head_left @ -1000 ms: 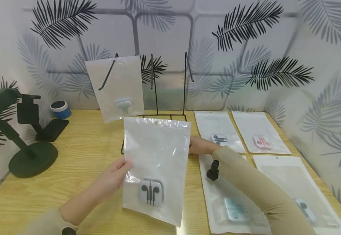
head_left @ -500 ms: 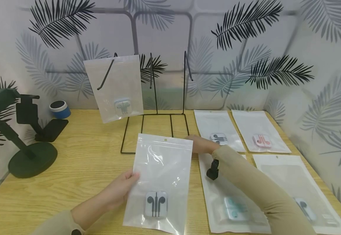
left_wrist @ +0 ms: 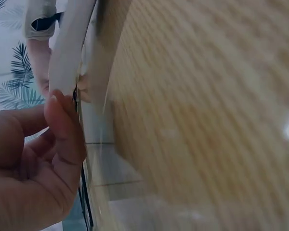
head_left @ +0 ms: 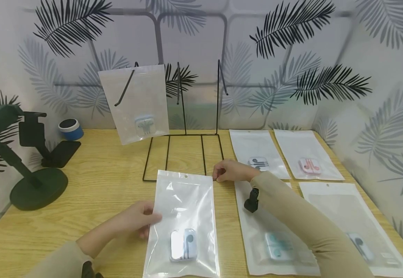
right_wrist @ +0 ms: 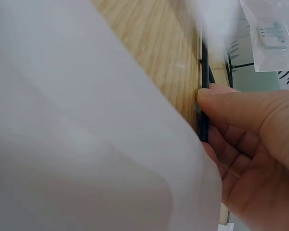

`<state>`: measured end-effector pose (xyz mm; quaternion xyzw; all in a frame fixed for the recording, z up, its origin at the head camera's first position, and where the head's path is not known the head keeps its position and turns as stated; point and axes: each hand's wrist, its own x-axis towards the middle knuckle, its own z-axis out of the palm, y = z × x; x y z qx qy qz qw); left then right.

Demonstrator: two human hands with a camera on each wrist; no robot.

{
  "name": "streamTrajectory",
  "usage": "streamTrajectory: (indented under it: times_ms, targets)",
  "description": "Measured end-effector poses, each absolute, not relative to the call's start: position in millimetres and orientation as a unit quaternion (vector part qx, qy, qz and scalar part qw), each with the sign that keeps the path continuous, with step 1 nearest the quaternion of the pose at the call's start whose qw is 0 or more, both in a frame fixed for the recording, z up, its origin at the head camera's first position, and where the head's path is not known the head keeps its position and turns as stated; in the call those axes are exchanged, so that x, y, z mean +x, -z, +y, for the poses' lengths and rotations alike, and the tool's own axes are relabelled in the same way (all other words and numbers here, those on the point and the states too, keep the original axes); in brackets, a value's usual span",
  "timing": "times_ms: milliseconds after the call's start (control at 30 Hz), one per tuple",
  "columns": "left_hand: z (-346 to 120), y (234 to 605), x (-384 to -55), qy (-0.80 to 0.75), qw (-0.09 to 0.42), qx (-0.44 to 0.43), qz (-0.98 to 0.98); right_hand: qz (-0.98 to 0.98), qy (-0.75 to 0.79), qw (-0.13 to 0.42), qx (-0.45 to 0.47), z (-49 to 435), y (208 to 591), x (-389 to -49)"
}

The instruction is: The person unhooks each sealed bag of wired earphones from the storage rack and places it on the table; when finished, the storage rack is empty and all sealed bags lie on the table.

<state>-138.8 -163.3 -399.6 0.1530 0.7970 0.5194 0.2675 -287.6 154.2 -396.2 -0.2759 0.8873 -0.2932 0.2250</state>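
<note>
A white zip bag [head_left: 184, 200] with an earphone case [head_left: 183, 245] in its lower part lies tilted low over the wooden table. My left hand [head_left: 133, 221] pinches its left edge, thumb in front and the other fingers behind; that pinch also shows in the left wrist view. My right hand [head_left: 234, 170] grips the front right corner of the black wire rack [head_left: 203, 154]. In the right wrist view, thumb and fingers close round the rack's bar [right_wrist: 205, 72]. Another bag [head_left: 135, 96] with earphones hangs from the rack's left hook [head_left: 125, 88].
To the right lie several bagged earphones: a dark set [head_left: 248, 144], a pink set [head_left: 300, 144], a green set [head_left: 257, 239] under my right forearm, and another bag [head_left: 336, 204]. At left stand a dark green stand [head_left: 39, 189] and a blue jar [head_left: 72, 132].
The bag in my left hand has come down toward the table and tilted back, uncovering the rack's base and my right hand. My right hand keeps its grip on the rack.
</note>
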Motion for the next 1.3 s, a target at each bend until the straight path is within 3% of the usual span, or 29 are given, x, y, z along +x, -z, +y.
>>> streamTrajectory:
  times_ms: [267, 767, 1300]
  targets:
    - [-154.9, 398.3, -140.6, -0.432, 0.288, 0.171, 0.838, 0.885, 0.307, 0.228, -0.266, 154.4, 395.9, -287.5]
    - [-138.1, 407.4, -142.9, -0.475, 0.354, 0.154, 0.791, 0.874, 0.314, 0.230, -0.290, 154.2, 399.0, -289.1]
    - [-139.6, 401.5, -144.1, -0.457, 0.361, 0.182, 0.793, 0.872, 0.319, 0.235, -0.287, 155.4, 396.5, -286.7]
